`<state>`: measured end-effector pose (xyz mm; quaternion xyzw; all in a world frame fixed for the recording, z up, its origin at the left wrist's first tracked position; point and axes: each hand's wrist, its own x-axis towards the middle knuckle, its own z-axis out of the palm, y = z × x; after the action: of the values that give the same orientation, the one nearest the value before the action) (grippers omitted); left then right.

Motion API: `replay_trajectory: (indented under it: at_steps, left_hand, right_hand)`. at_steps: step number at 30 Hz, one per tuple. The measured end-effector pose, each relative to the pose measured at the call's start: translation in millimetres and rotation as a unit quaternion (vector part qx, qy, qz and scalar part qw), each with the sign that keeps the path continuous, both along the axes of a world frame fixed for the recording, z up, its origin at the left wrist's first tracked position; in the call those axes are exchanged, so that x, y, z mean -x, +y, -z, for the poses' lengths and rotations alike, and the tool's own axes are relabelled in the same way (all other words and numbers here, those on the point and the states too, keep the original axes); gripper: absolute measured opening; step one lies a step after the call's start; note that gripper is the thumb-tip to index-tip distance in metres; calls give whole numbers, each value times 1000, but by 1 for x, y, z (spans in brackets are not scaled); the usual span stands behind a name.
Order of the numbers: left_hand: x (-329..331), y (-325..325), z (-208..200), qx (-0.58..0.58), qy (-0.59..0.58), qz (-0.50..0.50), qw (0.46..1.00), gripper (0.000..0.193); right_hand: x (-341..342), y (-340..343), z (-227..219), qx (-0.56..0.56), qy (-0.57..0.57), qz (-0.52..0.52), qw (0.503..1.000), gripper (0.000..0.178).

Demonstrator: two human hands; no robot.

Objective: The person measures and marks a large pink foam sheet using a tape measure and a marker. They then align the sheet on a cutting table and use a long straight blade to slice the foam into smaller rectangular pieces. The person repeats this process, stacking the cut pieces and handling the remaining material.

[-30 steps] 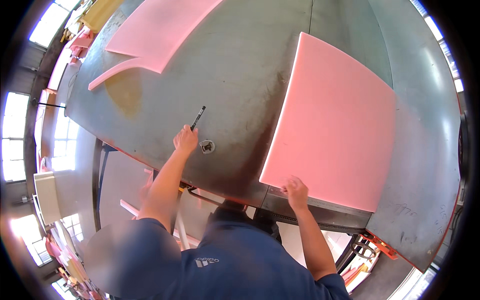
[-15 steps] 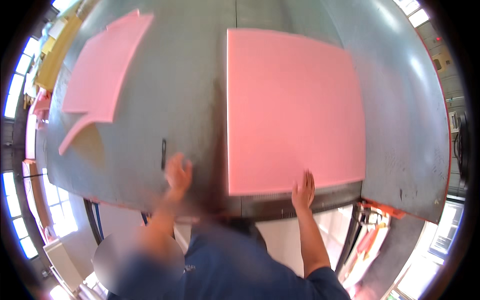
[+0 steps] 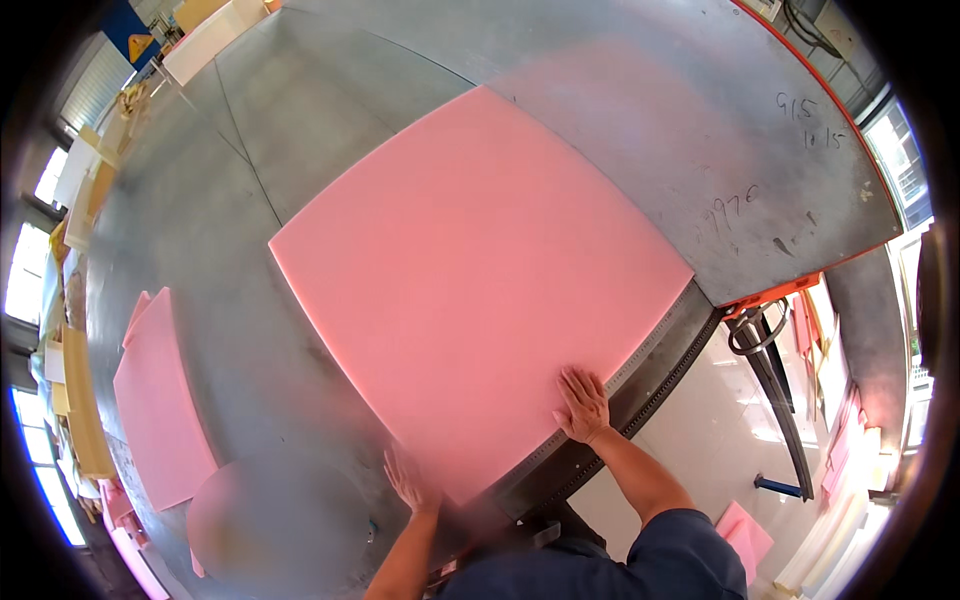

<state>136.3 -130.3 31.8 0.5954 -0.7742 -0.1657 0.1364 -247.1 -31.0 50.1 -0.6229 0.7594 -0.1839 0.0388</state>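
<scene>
A large, flat pink foam sheet [image 3: 480, 270] lies on the grey metal table [image 3: 240, 300]. Flat on its surface, close to the front edge, rests my right hand [image 3: 584, 403], fingers stretched out. My left hand [image 3: 408, 482] is at the sheet's left edge near the front corner, fingers extended and upright against that side. Neither hand grips anything.
More pink foam pieces [image 3: 165, 405] lie stacked at the table's left. A dark rail with a ruler-like strip [image 3: 640, 350] runs along the front edge. To the right, an orange bracket [image 3: 770, 293] sits below the table corner. A blurred patch covers the lower left.
My view has turned, so the sheet appears rotated. My left hand has come from the bare table beside a thin black object to the sheet's left edge. My right hand stays by the front edge.
</scene>
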Motion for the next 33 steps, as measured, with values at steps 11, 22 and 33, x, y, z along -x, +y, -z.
replay_trajectory:
  at_steps: [11,22,33]
  left_hand:
    - [-14,-3,26,131,-14,46,990,60]
    - [-21,1,45,154,-36,19,987,59]
    - [-12,-12,35,176,-33,-21,984,48]
  right_hand:
    - [-4,-2,4,5,-14,4,1000,64]
    - [0,2,13,34,-40,-13,999,64]
    - [-2,-13,14,113,60,-18,992,59]
